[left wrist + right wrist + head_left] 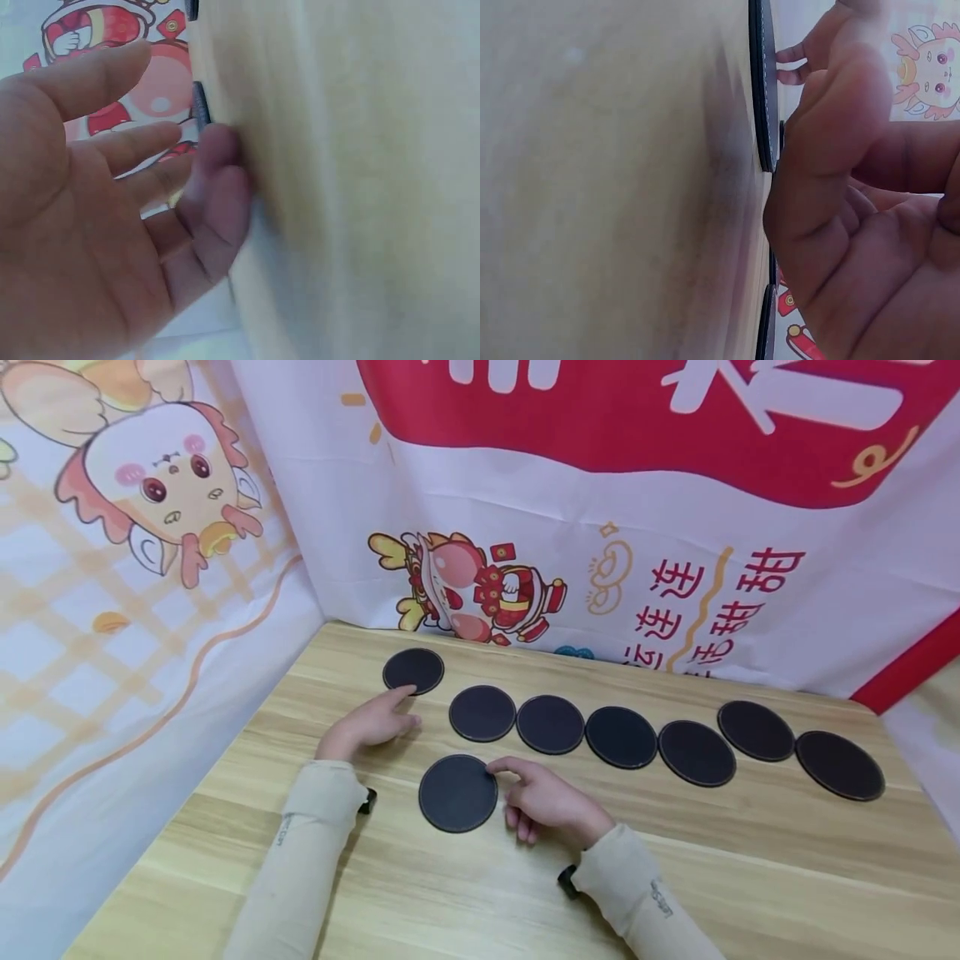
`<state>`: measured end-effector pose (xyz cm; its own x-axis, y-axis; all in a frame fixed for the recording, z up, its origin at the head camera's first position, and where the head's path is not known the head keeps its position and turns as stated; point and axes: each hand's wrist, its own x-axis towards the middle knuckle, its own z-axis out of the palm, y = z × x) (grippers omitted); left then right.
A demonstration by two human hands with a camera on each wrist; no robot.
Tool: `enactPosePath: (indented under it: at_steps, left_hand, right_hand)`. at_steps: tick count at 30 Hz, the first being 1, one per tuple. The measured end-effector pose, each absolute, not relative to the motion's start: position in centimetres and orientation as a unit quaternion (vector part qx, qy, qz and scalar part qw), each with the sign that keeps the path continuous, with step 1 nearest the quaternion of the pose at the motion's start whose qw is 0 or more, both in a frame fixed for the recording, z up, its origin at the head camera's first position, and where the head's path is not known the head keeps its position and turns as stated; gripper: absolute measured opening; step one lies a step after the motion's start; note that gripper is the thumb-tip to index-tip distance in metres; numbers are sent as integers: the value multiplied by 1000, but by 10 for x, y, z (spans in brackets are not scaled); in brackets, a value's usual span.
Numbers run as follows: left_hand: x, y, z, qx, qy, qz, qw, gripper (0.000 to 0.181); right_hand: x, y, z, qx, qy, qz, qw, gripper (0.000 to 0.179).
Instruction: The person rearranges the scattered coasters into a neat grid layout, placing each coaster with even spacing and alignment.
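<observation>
A black round coaster with a stitched rim (pixel 414 670) lies flat at the table's far left. My left hand (pixel 372 725) reaches its near edge with the index fingertip, the other fingers loosely bent; in the left wrist view the palm stands side-on above the wood. Nearer to me lies a second black coaster (pixel 458 794). The extended index finger of my right hand (pixel 553 800) touches that coaster's upper right edge, while the remaining fingers curl under. From the right wrist, this coaster (pixel 763 90) appears edge-on beside the fingers.
Several more black coasters run rightward behind my hands, starting with one (pixel 482 714) in the middle; two at the right, including the end one (pixel 840 766), sit slightly apart. The wooden table (pixel 487 893) meets a printed cloth (pixel 330 510) at the back and left.
</observation>
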<state>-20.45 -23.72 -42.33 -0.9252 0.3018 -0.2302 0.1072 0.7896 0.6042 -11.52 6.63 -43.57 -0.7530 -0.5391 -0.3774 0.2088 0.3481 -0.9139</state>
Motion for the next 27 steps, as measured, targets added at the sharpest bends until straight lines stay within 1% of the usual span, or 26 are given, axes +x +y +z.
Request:
enactPosePath:
  at_steps: [4, 10, 12, 15, 20, 23, 27]
  left_hand:
    - [-199, -236, -411, 96, 943, 277, 158, 61]
    - [-188, -234, -388, 34, 940, 274, 201, 49]
    - [-186, -235, -385, 23, 938, 277, 208, 46]
    - [-184, -236, -385, 23, 942, 267, 204, 44]
    - [-185, -240, -391, 32, 959, 224, 172, 45]
    - [-187, -242, -395, 18, 965, 210, 157, 50]
    - [-188, -243, -399, 4, 962, 222, 160, 62]
  right_hand:
    - [-115, 68, -436, -116, 754, -555, 332, 51]
    - [-116, 70, -433, -119, 757, -551, 329, 50]
    - [-116, 69, -432, -122, 761, -549, 324, 49]
    - [-116, 66, -430, -131, 770, -547, 301, 46]
    - [-118, 51, -421, -136, 770, -566, 262, 42]
    - [-128, 33, -414, -131, 742, -597, 276, 48]
    - [-149, 3, -406, -108, 681, -647, 326, 59]
